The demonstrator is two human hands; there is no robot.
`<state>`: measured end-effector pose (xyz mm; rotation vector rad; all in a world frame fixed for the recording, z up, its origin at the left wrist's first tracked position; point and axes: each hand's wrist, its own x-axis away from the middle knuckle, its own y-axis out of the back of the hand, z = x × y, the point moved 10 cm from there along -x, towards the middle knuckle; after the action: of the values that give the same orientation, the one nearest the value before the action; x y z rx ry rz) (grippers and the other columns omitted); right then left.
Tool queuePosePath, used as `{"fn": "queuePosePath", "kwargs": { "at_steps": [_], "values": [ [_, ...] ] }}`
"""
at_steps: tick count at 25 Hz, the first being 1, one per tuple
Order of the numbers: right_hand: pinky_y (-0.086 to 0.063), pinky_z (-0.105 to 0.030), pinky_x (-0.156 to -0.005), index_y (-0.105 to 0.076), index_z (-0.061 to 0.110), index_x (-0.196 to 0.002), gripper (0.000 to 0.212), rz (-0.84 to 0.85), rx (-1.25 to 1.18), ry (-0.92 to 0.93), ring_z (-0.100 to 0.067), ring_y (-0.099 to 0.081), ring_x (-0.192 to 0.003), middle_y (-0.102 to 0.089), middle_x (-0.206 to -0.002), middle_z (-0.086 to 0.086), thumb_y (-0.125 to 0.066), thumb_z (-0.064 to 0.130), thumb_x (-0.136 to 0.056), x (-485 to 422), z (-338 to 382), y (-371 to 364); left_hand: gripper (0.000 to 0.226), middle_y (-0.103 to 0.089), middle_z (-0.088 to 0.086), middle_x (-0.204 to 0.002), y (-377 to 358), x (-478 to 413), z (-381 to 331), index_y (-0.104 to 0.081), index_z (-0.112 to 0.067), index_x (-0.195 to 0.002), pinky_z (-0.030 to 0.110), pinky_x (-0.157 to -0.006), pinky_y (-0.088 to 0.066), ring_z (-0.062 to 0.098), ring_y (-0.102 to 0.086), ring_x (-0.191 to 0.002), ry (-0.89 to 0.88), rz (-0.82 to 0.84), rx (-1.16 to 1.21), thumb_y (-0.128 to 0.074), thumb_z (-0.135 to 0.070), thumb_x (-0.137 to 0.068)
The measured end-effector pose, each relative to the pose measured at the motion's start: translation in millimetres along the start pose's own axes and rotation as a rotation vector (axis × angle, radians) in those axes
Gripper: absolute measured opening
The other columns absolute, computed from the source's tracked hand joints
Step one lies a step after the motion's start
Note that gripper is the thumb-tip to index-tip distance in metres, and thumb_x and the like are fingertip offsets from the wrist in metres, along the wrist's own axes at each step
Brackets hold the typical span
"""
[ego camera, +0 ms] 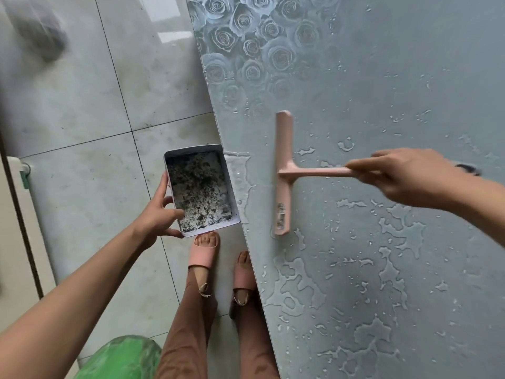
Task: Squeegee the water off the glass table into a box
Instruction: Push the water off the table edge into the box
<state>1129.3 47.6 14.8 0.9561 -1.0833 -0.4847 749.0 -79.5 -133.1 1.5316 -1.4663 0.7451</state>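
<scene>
The grey glass table (pixel 382 91) fills the right side, dotted with water patches (pixel 399 233). My right hand (pixel 404 176) grips the handle of a pink squeegee (pixel 284 173), whose long blade lies on the glass roughly parallel to the table's left edge, a short way in from it. A wet band (pixel 239 173) lies between blade and edge. My left hand (pixel 161 214) holds a white box (pixel 200 190) against that edge, below table level; its inside is dirty with dark specks and water.
A rose pattern (pixel 246 42) decorates the table's far left corner. Pale floor tiles (pixel 95 105) lie left of the table. My feet in pink slippers (pixel 203 253) stand by the edge. A green object (pixel 120 359) sits at the bottom left.
</scene>
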Motion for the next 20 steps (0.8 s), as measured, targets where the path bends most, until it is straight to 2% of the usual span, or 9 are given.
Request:
{"fn": "queuePosePath", "kwargs": {
  "at_steps": [2,5,8,11,14,16,20],
  "values": [
    [-0.041,-0.030,-0.060,-0.054,0.048,-0.122,0.032,0.062,0.062,-0.038,-0.024,-0.063,-0.095,-0.063,-0.097,0.008,-0.043,0.047,-0.092,9,-3,-5,0.106,-0.042,0.004,-0.139,-1,0,1,-0.008,-0.062,-0.140,0.048,-0.061,-0.059,0.028,-0.057,-0.112,0.005,0.010,-0.002,-0.045,0.018,-0.082],
    [-0.041,-0.032,-0.064,-0.054,0.043,-0.123,0.029,0.099,-0.031,-0.002,-0.026,-0.060,-0.098,-0.062,-0.100,0.004,-0.043,0.042,-0.096,-19,40,-22,0.105,-0.044,0.004,-0.138,-2,0,2,-0.007,-0.061,-0.142,0.046,-0.060,-0.060,0.029,-0.057,-0.111,0.004,0.009,0.016,-0.046,0.017,-0.083],
    [-0.037,-0.032,-0.059,-0.056,0.038,-0.115,0.023,-0.004,-0.005,0.093,-0.029,-0.059,-0.091,-0.059,-0.093,0.001,-0.042,0.039,-0.097,-48,82,-15,0.104,-0.044,0.004,-0.136,-1,0,2,-0.007,-0.060,-0.143,0.045,-0.060,-0.060,0.028,-0.058,-0.110,-0.001,0.006,0.017,-0.046,0.016,-0.084],
    [-0.035,-0.032,-0.057,-0.056,0.039,-0.115,0.025,-0.067,0.011,0.060,-0.030,-0.060,-0.088,-0.059,-0.089,0.001,-0.042,0.041,-0.095,-40,68,4,0.104,-0.047,0.004,-0.134,-1,0,1,-0.008,-0.060,-0.142,0.045,-0.060,-0.060,0.027,-0.060,-0.106,-0.012,0.018,0.028,-0.047,0.016,-0.083],
    [-0.044,-0.033,-0.060,-0.056,0.041,-0.115,0.026,-0.022,0.046,-0.028,-0.029,-0.061,-0.089,-0.062,-0.089,0.002,-0.042,0.044,-0.093,-21,41,13,0.104,-0.046,0.003,-0.132,-1,1,2,-0.007,-0.060,-0.142,0.045,-0.059,-0.060,0.029,-0.059,-0.109,-0.007,0.027,0.035,-0.048,0.016,-0.083],
    [-0.046,-0.034,-0.064,-0.057,0.039,-0.115,0.024,0.014,0.018,-0.034,-0.029,-0.061,-0.092,-0.063,-0.093,0.002,-0.044,0.042,-0.095,-28,52,6,0.104,-0.045,0.001,-0.130,-2,0,1,-0.007,-0.058,-0.143,0.045,-0.058,-0.060,0.028,-0.059,-0.108,-0.006,0.027,0.033,-0.048,0.015,-0.083],
    [-0.033,-0.032,-0.060,-0.056,0.038,-0.118,0.025,-0.038,-0.020,0.062,-0.032,-0.059,-0.092,-0.059,-0.094,-0.002,-0.042,0.038,-0.097,-66,111,-4,0.104,-0.043,-0.002,-0.125,-1,-2,2,-0.006,-0.058,-0.143,0.046,-0.059,-0.060,0.020,-0.061,-0.098,-0.020,0.008,0.031,-0.049,0.015,-0.082]
  ]
}}
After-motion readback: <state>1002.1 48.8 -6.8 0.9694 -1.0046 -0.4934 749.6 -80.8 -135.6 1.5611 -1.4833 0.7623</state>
